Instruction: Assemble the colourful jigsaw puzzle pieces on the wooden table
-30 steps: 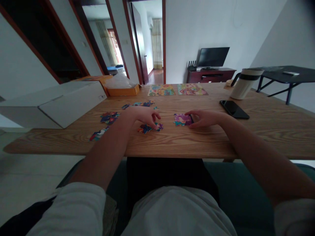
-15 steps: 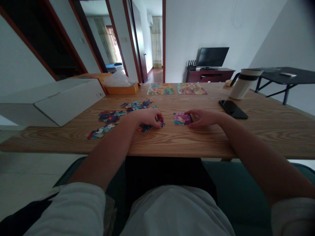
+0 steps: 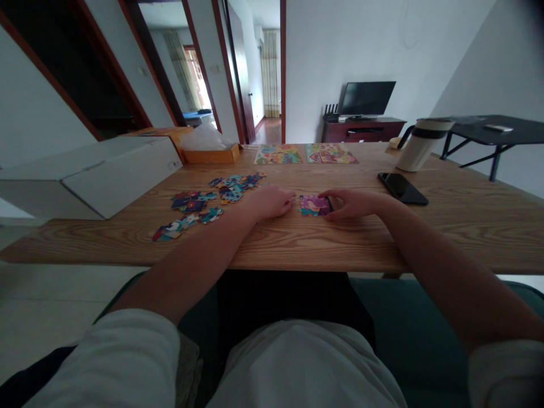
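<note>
A small joined section of jigsaw puzzle point(image 3: 313, 205), purple and pink with teal along its lower edge, lies flat on the table. My right hand point(image 3: 351, 204) grips its right end between thumb and fingers. Just left of that section is my left hand point(image 3: 274, 202), palm down with the fingers curled together; the puzzle piece in its fingertips is mostly hidden. Loose puzzle pieces point(image 3: 232, 192), mostly dark blue and teal, lie in heaps beyond and left of my left forearm. More pieces point(image 3: 174, 228) form a strip nearer the front edge.
Two colourful picture sheets point(image 3: 278, 154) lie at the table's far edge. A white box point(image 3: 123, 170) and an orange tray point(image 3: 212, 155) with clear plastic stand at the left. A black phone point(image 3: 402, 188) and a white mug point(image 3: 420, 148) with a dark band are at the right.
My left hand has moved right and slightly away from me, from the near loose pieces towards the joined section. My right hand and the section have stayed put.
</note>
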`<state>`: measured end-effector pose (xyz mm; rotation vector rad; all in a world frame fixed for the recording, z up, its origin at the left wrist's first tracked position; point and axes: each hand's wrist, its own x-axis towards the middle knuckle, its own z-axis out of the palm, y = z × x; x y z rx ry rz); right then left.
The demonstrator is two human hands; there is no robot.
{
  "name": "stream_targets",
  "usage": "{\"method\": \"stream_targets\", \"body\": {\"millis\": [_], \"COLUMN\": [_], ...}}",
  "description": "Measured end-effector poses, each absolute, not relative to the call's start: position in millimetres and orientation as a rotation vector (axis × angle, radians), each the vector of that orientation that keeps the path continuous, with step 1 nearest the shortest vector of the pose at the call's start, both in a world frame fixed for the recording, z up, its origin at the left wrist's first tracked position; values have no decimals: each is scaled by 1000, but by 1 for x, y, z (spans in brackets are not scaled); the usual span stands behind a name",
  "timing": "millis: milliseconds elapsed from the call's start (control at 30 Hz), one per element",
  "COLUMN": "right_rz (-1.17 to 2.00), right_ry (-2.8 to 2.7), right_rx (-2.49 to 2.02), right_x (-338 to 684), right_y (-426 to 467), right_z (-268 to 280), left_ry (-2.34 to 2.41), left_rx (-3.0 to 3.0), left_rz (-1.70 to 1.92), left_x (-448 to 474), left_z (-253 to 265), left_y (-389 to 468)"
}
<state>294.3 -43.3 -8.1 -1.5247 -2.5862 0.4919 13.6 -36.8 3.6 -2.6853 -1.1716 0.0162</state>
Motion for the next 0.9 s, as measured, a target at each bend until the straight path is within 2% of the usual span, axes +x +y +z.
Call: {"method": "stream_targets", "body": {"millis": [200, 367, 667, 900], "right_rz": [534, 524, 503, 489], "right_ry": [-2581, -2596, -2597, -2592], "right_rx": [-1496, -1485, -1505, -1486], "right_x": [294, 292, 291, 292], "right_y": [-42, -43, -44, -43], "right_z": [-10, -7, -5, -8], "left_ry": [-1202, -1242, -1078, -1018], "left_rx": [-2683, -3194, -3119, -3193], "left_rz": [-123, -347, -107, -177], "left_x": [15, 9, 7, 11], "left_z": [4, 7, 6, 4], "left_y": [-40, -42, -42, -48]}}
